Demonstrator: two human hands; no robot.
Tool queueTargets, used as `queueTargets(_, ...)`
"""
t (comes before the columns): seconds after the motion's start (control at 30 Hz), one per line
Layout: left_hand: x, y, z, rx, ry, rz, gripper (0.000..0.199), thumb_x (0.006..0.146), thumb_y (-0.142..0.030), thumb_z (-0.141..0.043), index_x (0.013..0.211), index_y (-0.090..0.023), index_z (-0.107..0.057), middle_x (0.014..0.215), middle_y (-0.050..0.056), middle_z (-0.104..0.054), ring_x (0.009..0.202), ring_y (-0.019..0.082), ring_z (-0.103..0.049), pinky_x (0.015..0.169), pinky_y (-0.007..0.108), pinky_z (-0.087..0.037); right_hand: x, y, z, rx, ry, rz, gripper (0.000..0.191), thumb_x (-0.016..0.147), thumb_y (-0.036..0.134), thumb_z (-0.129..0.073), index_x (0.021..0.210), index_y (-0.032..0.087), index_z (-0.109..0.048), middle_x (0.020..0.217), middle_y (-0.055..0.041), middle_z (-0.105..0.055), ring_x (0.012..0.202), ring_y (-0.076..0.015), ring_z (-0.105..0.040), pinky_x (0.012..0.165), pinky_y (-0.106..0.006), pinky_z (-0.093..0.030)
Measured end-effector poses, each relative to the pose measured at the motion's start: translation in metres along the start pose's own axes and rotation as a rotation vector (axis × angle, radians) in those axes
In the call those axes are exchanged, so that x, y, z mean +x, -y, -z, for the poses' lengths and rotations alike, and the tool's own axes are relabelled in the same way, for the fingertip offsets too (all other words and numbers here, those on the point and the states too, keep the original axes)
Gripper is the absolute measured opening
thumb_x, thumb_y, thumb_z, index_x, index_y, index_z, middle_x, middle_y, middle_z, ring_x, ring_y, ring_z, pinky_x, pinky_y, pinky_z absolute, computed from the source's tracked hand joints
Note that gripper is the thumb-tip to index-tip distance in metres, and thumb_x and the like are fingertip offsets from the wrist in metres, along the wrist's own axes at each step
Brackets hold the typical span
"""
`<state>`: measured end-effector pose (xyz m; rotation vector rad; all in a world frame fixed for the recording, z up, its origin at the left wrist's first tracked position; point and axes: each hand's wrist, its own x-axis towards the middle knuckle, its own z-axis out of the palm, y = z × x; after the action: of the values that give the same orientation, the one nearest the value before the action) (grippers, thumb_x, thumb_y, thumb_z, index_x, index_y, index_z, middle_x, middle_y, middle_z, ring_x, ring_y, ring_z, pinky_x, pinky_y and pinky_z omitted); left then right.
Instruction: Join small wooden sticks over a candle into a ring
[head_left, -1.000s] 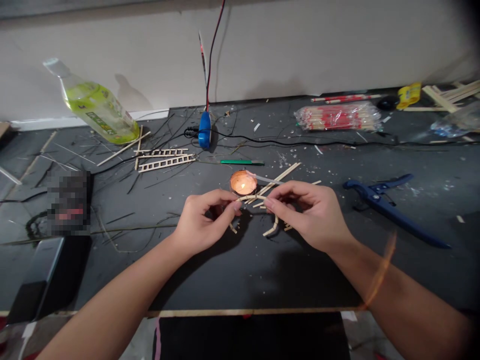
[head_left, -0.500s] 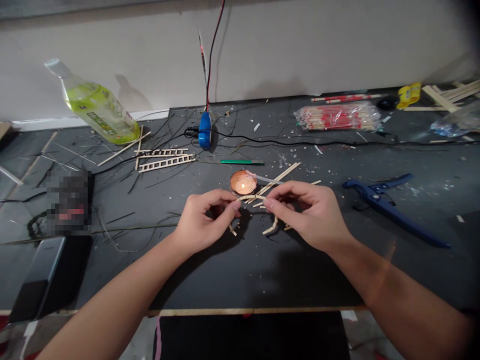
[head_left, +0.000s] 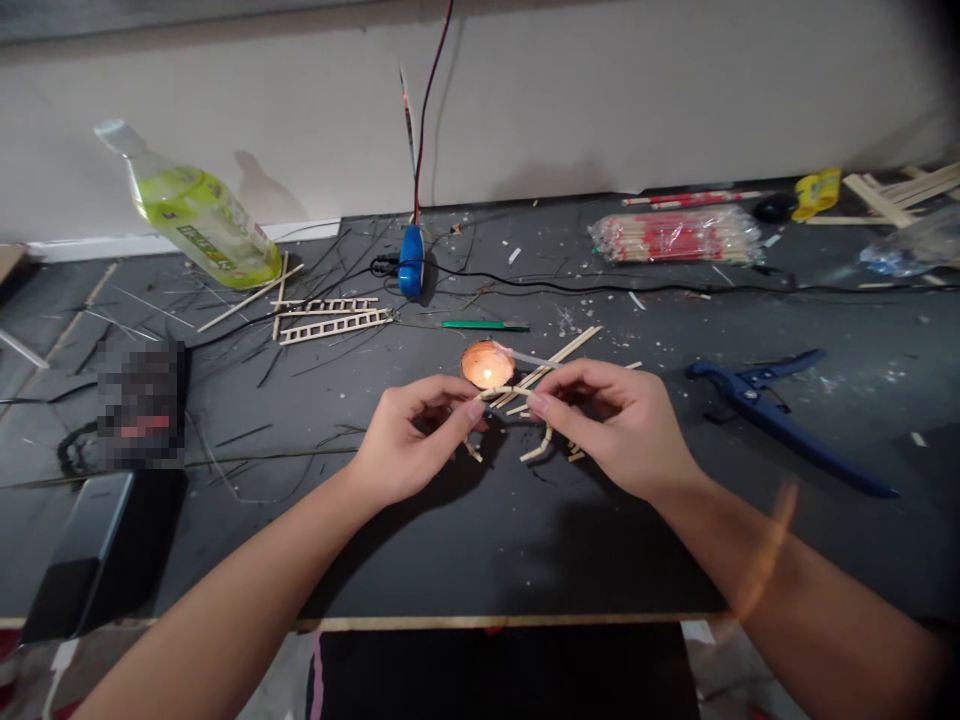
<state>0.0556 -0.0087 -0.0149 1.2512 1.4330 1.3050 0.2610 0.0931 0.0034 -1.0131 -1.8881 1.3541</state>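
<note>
Stick (head_left: 504, 392) is held in narrow pinch by L hand (head_left: 415, 438) and R hand (head_left: 613, 430), just on near side of lit candle (head_left: 487, 365), so scorching or burns are risked if moved too close.

A green-labelled plastic bottle (head_left: 199, 215) lies tilted on a dark workbench (head_left: 525, 560) below a white wall (head_left: 600, 100), near two small stick ladders (head_left: 334, 325). A blue device (head_left: 410, 262) trailing red and black wires (head_left: 427, 100) sits at the bench's centre, with a green strip (head_left: 485, 325) just in front. Blue pliers (head_left: 780, 425) rest at right, beyond them a plastic-wrapped stick bundle (head_left: 679, 237).
</note>
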Motion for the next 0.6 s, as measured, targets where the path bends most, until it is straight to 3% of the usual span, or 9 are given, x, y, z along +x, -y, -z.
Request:
queueTargets(0.1, 0.0009, 0.0009, 0.0016, -0.180, 0.047, 0.096, 0.032, 0.099, -0.045, -0.066, 0.105, -0.014, -0.074, 0.082, 0.007, -0.078, 0.052, 0.010, -0.061, 0.049, 0.022, -0.054, 0.0010, -0.0012, 0.0006, 0.029, -0.013, -0.013, 0.013, 0.084, 0.032, -0.080, 0.082, 0.020, -0.076, 0.077, -0.0050, -0.074, 0.063, -0.0137, -0.063, 0.051, -0.026, -0.046)
queueTargets(0.27, 0.0011, 0.0038, 0.0056, -0.288, 0.082, 0.119, 0.047, 0.105, -0.054, -0.052, 0.109, -0.013, -0.074, 0.086, 0.010, -0.078, 0.052, 0.011, -0.062, 0.051, 0.025, -0.054, 0.0019, -0.0026, 0.0011, 0.045, -0.025, -0.032, 0.014, 0.083, 0.033, -0.081, 0.082, 0.020, -0.076, 0.077, -0.0055, -0.075, 0.063, -0.0142, -0.065, 0.053, -0.026, -0.047)
queueTargets(0.6, 0.0013, -0.0018, 0.0017, -0.289, 0.071, 0.129, 0.025, 0.095, -0.037, -0.073, 0.104, -0.014, -0.070, 0.082, 0.007, -0.078, 0.054, 0.009, -0.062, 0.051, 0.020, -0.056, 0.0033, -0.0037, 0.0026, 0.109, -0.022, -0.039, 0.014, 0.082, 0.033, -0.082, 0.082, 0.020, -0.077, 0.076, -0.0041, -0.076, 0.067, -0.0150, -0.069, 0.059, -0.026, -0.052)
